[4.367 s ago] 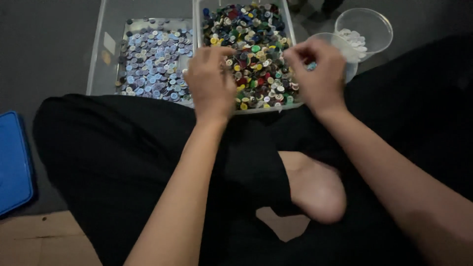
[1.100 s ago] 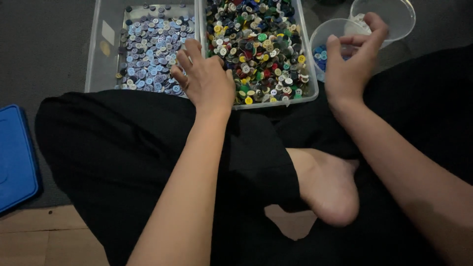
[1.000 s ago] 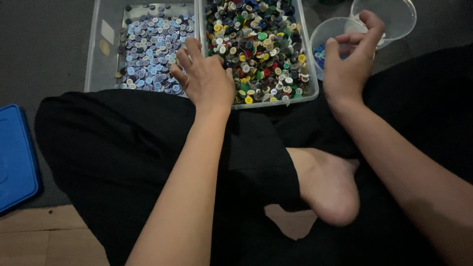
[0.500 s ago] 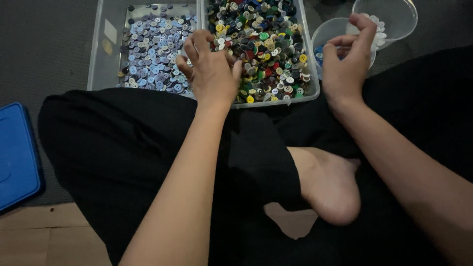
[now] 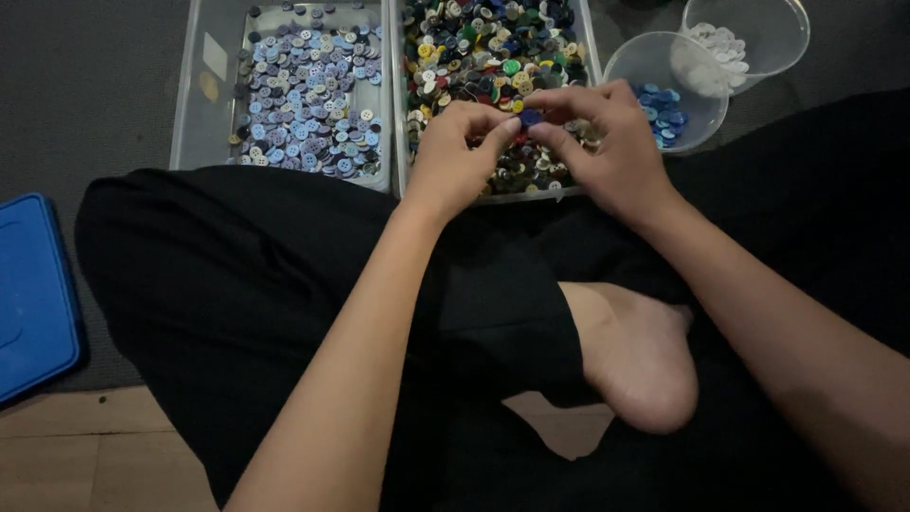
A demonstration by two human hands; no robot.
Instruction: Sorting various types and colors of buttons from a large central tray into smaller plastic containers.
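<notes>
My left hand point(image 5: 453, 156) and my right hand point(image 5: 607, 147) meet over the near end of a clear tray point(image 5: 586, 57) full of mixed coloured buttons. A small dark blue button point(image 5: 529, 118) is pinched between the fingertips of both hands. Left of that tray stands a second clear tray point(image 5: 190, 104) holding pale blue and lilac buttons. To the right of my right hand sits a clear cup point(image 5: 637, 59) with a few blue buttons in its bottom, and behind it another clear cup point(image 5: 777, 28) with white buttons.
I sit cross-legged in black trousers, one bare foot point(image 5: 630, 356) showing in front. A blue lid point(image 5: 33, 294) lies on the grey mat at the left. Wooden floor point(image 5: 85, 455) shows at the bottom left.
My right hand came back from the cup with blue buttons to the mixed tray. My left hand lifted off the buttons and both hands now pinch a dark blue button together.
</notes>
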